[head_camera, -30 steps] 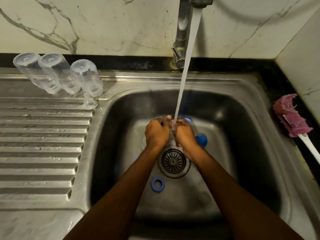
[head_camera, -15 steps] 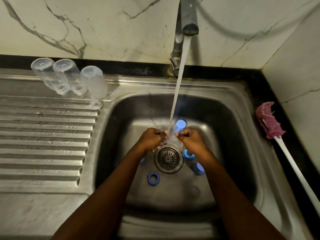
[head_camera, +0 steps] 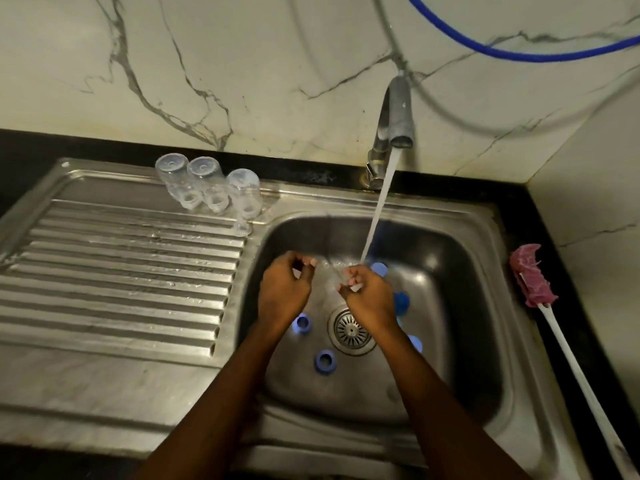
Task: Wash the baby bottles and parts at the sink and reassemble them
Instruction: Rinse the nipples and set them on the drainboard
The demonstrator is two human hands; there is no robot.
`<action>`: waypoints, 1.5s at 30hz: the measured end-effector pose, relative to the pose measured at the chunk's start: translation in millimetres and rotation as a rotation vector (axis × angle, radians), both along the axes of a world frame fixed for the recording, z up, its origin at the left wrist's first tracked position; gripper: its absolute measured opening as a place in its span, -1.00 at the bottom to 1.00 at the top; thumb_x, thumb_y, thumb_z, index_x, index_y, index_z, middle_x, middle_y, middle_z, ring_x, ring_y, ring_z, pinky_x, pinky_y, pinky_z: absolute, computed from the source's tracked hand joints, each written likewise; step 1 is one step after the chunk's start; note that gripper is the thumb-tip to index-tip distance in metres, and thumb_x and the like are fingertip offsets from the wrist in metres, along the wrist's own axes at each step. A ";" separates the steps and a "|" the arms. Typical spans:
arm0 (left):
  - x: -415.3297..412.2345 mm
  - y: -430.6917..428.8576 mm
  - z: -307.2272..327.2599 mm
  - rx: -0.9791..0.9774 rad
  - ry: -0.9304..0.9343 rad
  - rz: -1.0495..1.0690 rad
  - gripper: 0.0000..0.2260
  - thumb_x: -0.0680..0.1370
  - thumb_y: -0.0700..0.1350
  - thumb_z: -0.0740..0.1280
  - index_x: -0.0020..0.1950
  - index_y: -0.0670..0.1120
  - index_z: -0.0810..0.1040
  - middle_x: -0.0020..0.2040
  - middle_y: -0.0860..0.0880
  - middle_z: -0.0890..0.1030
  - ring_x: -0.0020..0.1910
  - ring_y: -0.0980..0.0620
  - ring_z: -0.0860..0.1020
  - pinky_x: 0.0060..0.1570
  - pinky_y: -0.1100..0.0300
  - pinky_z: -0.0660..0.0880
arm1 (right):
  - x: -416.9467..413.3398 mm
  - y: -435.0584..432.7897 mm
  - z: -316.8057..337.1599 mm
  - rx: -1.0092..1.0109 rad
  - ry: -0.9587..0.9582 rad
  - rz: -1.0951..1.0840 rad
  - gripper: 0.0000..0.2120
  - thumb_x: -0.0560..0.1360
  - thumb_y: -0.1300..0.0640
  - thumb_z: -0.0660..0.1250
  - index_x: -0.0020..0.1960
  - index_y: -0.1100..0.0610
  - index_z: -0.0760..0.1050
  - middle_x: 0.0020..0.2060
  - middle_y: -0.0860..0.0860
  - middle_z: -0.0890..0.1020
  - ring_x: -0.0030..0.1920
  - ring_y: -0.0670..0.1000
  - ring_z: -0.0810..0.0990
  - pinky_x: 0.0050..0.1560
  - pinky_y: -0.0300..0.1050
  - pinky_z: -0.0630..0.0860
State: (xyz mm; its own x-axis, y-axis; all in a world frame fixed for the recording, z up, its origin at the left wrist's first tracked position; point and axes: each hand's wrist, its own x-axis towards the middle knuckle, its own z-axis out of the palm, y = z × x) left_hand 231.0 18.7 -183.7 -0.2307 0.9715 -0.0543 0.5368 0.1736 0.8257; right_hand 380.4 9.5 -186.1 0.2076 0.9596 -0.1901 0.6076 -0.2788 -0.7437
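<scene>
Over sink basin (head_camera: 450, 299), left hand (head_camera: 284, 292) fingers curled, right hand (head_camera: 370, 297) curled beneath tap stream (head_camera: 377, 213), whether either holds anything lost to blur, three clear bottles (head_camera: 209, 188) inverted on drainboard (head_camera: 121, 278)

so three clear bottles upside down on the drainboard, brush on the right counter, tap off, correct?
No: the tap is running; the head view shows water streaming into the sink. The three bottles are upside down on the drainboard, and the brush lies on the right counter.
</scene>
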 end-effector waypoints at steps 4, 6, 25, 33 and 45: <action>-30.0 2.5 27.1 0.118 0.045 0.142 -0.83 0.57 0.04 0.37 0.06 -0.02 0.58 -0.03 0.02 0.61 -0.07 0.05 0.56 -0.09 0.16 0.42 | -32.1 14.2 19.4 0.115 0.171 0.041 -0.79 0.45 0.19 0.43 0.05 -0.02 0.54 -0.15 -0.09 0.60 -0.12 -0.08 0.57 -0.14 -0.32 0.44; -48.9 10.8 29.8 0.165 0.097 0.207 -0.80 0.54 0.03 0.39 0.08 -0.04 0.57 0.03 -0.04 0.58 -0.01 -0.04 0.56 -0.03 0.06 0.47 | -46.2 22.4 25.5 0.153 0.185 0.053 -0.81 0.45 0.15 0.44 0.03 -0.02 0.56 -0.12 -0.07 0.63 -0.10 -0.08 0.59 -0.11 -0.34 0.44; -132.8 65.7 18.5 0.045 0.432 0.237 -0.67 0.55 0.12 0.34 0.19 -0.05 0.59 0.15 -0.12 0.61 0.20 -0.17 0.48 0.18 -0.07 0.34 | -121.1 73.0 35.5 0.232 0.212 0.046 -0.82 0.41 0.29 0.45 -0.01 0.13 0.59 -0.12 0.02 0.66 -0.12 -0.04 0.60 -0.14 -0.46 0.44; -158.9 68.3 18.1 0.016 0.462 0.200 -0.69 0.56 0.09 0.36 0.22 -0.04 0.59 0.21 -0.11 0.58 0.23 -0.17 0.45 0.18 -0.05 0.32 | -162.9 88.5 31.9 0.250 0.179 0.153 -0.74 0.40 0.30 0.45 0.06 0.13 0.55 -0.15 -0.02 0.59 -0.13 -0.03 0.57 0.00 -0.10 0.56; -164.2 73.9 7.5 0.044 0.380 0.147 -0.80 0.60 0.06 0.32 0.19 0.06 0.60 0.13 -0.01 0.64 0.19 -0.08 0.46 0.15 -0.03 0.26 | -169.6 84.3 21.2 0.376 -0.099 0.113 -0.81 0.43 0.12 0.48 0.01 0.05 0.55 -0.09 -0.04 0.60 -0.02 0.02 0.55 -0.04 -0.02 0.53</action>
